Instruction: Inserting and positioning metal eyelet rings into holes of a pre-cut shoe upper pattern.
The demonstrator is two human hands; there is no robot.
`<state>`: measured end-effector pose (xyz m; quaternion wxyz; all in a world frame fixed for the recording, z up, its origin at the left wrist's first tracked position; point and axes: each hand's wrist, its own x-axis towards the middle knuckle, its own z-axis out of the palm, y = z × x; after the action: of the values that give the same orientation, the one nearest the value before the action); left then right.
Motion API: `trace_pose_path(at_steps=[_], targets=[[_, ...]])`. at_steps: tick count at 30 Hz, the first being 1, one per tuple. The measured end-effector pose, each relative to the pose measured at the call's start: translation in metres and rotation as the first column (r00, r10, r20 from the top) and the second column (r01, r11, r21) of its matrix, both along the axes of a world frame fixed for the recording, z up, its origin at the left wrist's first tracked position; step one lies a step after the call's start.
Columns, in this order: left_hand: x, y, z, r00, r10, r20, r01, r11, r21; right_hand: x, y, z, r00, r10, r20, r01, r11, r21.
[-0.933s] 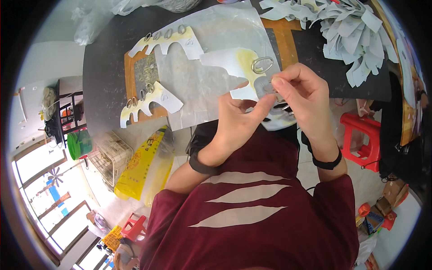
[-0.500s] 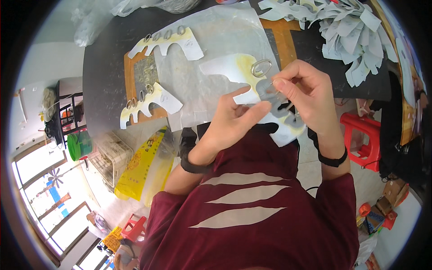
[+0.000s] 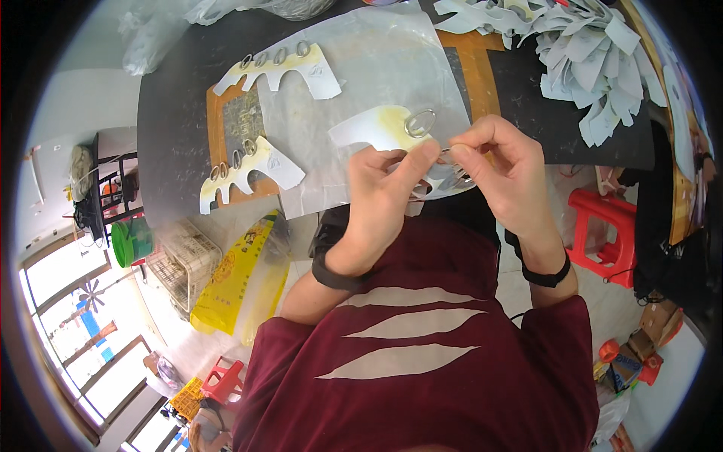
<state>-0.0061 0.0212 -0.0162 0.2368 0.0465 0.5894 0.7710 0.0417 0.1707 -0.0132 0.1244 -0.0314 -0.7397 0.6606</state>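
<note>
A white scalloped sheet piece (image 3: 373, 126), yellowed along one edge, is in front of me at the table's near edge. An oval metal ring (image 3: 420, 123) sits on its far part, and more rings show partly between my hands. My left hand (image 3: 380, 196) is closed, thumb and fingers pinching the piece near its middle. My right hand (image 3: 504, 169) is closed in a pinch at a thin metal ring beside my left thumb; the fingers hide most of it. Two similar pieces with rings along their edges, an upper one (image 3: 320, 75) and a lower one (image 3: 277, 167), lie to the left.
Translucent plastic sheeting (image 3: 376, 56) covers the middle of the black table (image 3: 173, 113). A heap of cut pieces (image 3: 591, 64) lies at the far right. A red stool (image 3: 602, 233) stands right of me; a yellow bag (image 3: 241, 275) and crate (image 3: 184, 260) are on the left.
My left hand has closed from a looser pose onto the piece. The hands have come closer together, and the piece with its ring has shifted slightly left and nearer.
</note>
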Motion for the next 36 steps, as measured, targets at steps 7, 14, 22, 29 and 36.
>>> trace_pose_path(at_steps=[7, 14, 22, 29, 36], targets=[[-0.013, -0.012, -0.002, 0.961, -0.261, 0.09, 0.27, 0.955, -0.12, 0.002, 0.009, 0.002, 0.99, 0.082, 0.113, -0.061, 0.983, -0.173], [-0.005, -0.012, -0.007, 0.96, -0.275, 0.057, 0.277, 0.959, -0.051, -0.003, 0.012, 0.0, 0.959, 0.238, 0.156, -0.113, 0.821, -0.559], [0.0, -0.014, 0.005, 0.975, -0.221, 0.002, 0.221, 0.975, 0.016, -0.009, 0.016, 0.014, 0.963, 0.221, 0.155, -0.176, 0.95, -0.258], [-0.001, -0.021, 0.005, 0.948, -0.307, 0.081, 0.316, 0.935, -0.158, -0.009, 0.023, 0.019, 0.947, 0.262, 0.187, -0.221, 0.952, -0.213], [0.002, -0.024, -0.001, 0.891, -0.35, 0.29, 0.341, 0.937, 0.082, -0.013, 0.027, 0.014, 0.881, 0.444, 0.162, -0.333, 0.827, -0.453]])
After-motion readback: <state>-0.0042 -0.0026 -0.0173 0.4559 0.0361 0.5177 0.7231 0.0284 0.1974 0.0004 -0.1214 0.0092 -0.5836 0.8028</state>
